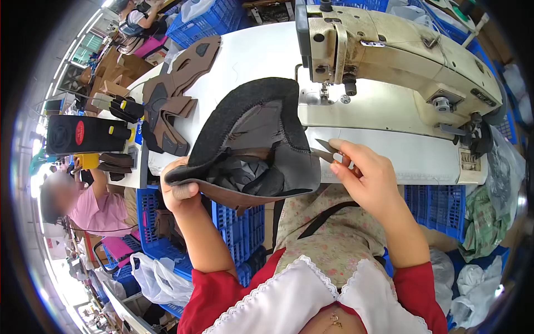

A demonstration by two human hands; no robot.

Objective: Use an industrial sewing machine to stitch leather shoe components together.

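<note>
Right, looking down from the head camera, the only view, I see a person in red sleeves and a lace-edged white collar at a white bench (250, 50). The left hand (181, 186) grips a dark shoe upper (242, 103) by its left end, thumb in front near the rim and the other fingers mostly hidden behind it. That piece is held over the front edge of the bench, its opening facing the person: a fuzzy black band runs round the upper edge, the inside is grey, and brown shows along the underside. Whether it touches the bench, I can't tell.

The right hand (364, 175) has its thumb and forefinger pinched on a pair of small snips (324, 156), the other fingers curled in. The snips' blades stand apart and point left, right by the upper's right-hand edge; I can't make out whether they touch it.

Just beyond the upper, to its right, stands a cream sewing machine (384, 50) with worn, stained paint, its needle end nearest the piece. Brown cut pieces (186, 69) lie in overlapping heaps on the left of the bench, and farther left is a black box (83, 133) with a red oval on it. A co-worker in pink (105, 206) sits beyond that. Below the bench, blue crates (239, 225) stand near a white plastic bag (161, 278).
</note>
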